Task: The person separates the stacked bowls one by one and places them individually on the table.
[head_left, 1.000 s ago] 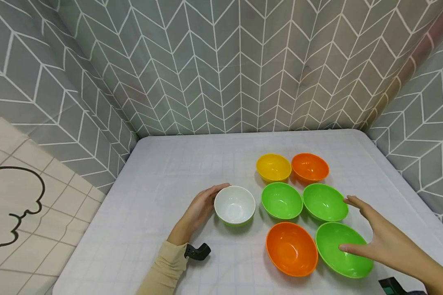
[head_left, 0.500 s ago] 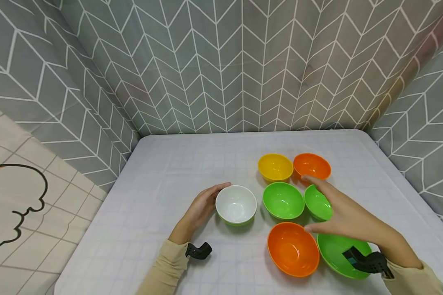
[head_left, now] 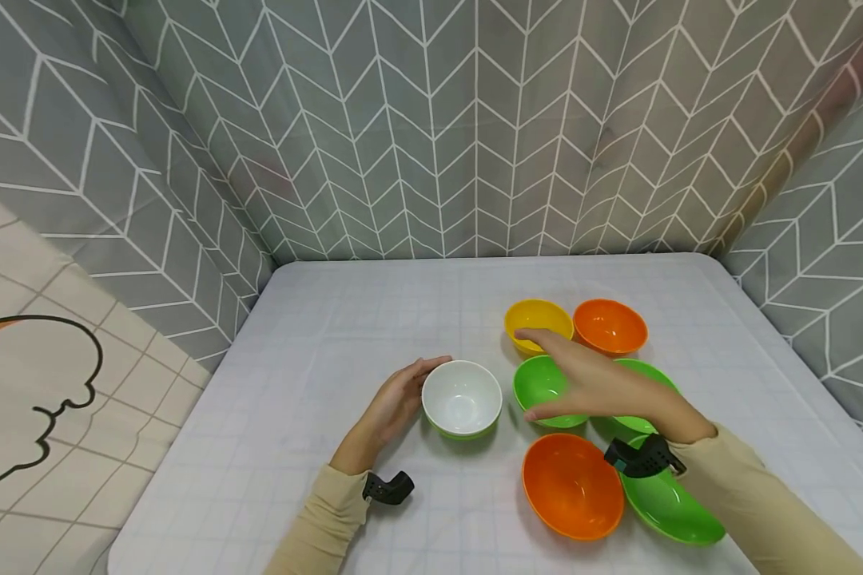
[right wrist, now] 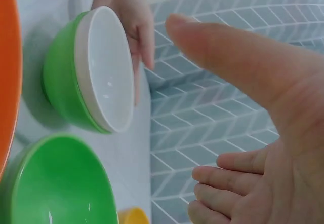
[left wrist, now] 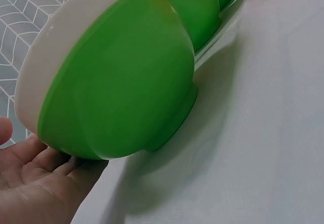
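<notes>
A white bowl (head_left: 463,398) is nested inside a green bowl (left wrist: 126,77), and the pair stands on the table. My left hand (head_left: 395,399) rests its fingers against the left side of this pair, the thumb apart from it in the left wrist view. My right hand (head_left: 597,382) hovers over a green bowl (head_left: 535,382), fingers and thumb spread wide with nothing between them. In the right wrist view the nested white bowl (right wrist: 110,69) lies beyond the thumb. Part of the green bowl is hidden under my right hand.
Behind stand a yellow bowl (head_left: 528,311) and a small orange bowl (head_left: 610,327). My right arm partly covers another green bowl (head_left: 653,372) and a larger green bowl (head_left: 672,507). A large orange bowl (head_left: 573,487) sits in front. Patterned curtains (head_left: 439,136) border the table (head_left: 316,335).
My right hand has moved left from over the right-hand green bowls, still spread, to above the middle green bowl. The left hand stays beside the nested bowls.
</notes>
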`<state>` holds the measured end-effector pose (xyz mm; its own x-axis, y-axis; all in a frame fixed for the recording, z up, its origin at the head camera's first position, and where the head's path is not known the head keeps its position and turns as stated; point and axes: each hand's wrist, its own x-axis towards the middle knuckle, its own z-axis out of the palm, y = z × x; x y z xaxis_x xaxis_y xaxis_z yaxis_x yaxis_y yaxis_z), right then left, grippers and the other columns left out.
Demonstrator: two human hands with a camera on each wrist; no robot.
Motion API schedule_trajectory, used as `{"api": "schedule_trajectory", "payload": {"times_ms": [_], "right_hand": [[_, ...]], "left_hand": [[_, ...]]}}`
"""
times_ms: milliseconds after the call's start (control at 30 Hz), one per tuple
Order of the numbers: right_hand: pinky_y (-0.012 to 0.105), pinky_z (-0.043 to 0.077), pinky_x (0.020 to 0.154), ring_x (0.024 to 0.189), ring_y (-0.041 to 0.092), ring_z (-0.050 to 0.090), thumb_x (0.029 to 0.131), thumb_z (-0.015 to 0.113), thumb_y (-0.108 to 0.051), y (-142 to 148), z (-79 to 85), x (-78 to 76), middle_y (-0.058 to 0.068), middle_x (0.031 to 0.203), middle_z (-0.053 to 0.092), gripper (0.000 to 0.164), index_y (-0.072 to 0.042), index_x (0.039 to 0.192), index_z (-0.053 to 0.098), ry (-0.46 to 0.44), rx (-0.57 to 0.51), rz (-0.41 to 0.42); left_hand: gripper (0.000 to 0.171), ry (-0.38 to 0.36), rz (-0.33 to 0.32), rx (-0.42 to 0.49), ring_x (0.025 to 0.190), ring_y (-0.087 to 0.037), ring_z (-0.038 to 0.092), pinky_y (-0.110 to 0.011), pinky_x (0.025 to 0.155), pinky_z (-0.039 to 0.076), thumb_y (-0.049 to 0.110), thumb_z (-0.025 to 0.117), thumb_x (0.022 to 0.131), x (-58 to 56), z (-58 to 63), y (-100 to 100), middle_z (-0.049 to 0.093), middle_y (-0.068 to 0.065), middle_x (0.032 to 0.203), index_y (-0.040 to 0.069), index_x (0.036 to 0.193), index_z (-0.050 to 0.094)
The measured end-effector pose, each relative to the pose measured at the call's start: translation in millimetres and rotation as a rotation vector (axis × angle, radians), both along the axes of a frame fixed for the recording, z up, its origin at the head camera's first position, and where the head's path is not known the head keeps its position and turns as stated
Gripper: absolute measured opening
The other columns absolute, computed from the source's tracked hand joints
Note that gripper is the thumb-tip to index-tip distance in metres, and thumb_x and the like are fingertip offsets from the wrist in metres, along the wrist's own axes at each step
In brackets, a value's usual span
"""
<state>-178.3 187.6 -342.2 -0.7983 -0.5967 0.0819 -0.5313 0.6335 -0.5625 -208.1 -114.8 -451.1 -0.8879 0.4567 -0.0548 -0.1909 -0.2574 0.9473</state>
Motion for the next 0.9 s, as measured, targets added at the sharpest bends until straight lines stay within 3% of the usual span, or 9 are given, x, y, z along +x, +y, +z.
{"api": "schedule_trajectory", "payload": {"times_ms": [267,500,900], "right_hand": [[0.045,0.038,0.104,0.132,0.025,0.041,0.068,0.086,-0.045,-31,-8.5,-20.8,0.008,0.147,0.039,0.105,-0.004,0.148,0.030,-0.073,0.021,0.127],[0.041,0.045,0.096,0.117,0.024,0.051,0.065,0.087,-0.047,-53,-27.0,-36.9,0.013,0.138,0.046,0.107,0.003,0.143,0.034,-0.053,0.089,0.256],[0.035,0.049,0.087,0.106,0.022,0.056,0.064,0.086,-0.052,-70,-35.3,-39.8,0.012,0.135,0.046,0.109,0.001,0.143,0.032,-0.070,0.161,0.283]], "left_hand": [[0.052,0.005,-0.034,-0.051,0.133,-0.024,0.040,-0.040,0.110,0.028,0.028,0.021,0.108,-3.3,1.7,-4,0.047,-0.016,0.143,-0.006,0.142,0.042],[0.054,-0.001,-0.057,-0.055,0.134,-0.025,0.038,-0.040,0.110,0.029,0.030,0.019,0.108,-5.9,3.0,-5,0.043,-0.018,0.145,-0.006,0.143,0.039],[0.057,0.010,-0.069,-0.068,0.136,-0.025,0.036,-0.041,0.109,0.029,0.035,0.022,0.108,-6.7,3.9,-5,0.042,-0.016,0.147,-0.005,0.144,0.039]]}}
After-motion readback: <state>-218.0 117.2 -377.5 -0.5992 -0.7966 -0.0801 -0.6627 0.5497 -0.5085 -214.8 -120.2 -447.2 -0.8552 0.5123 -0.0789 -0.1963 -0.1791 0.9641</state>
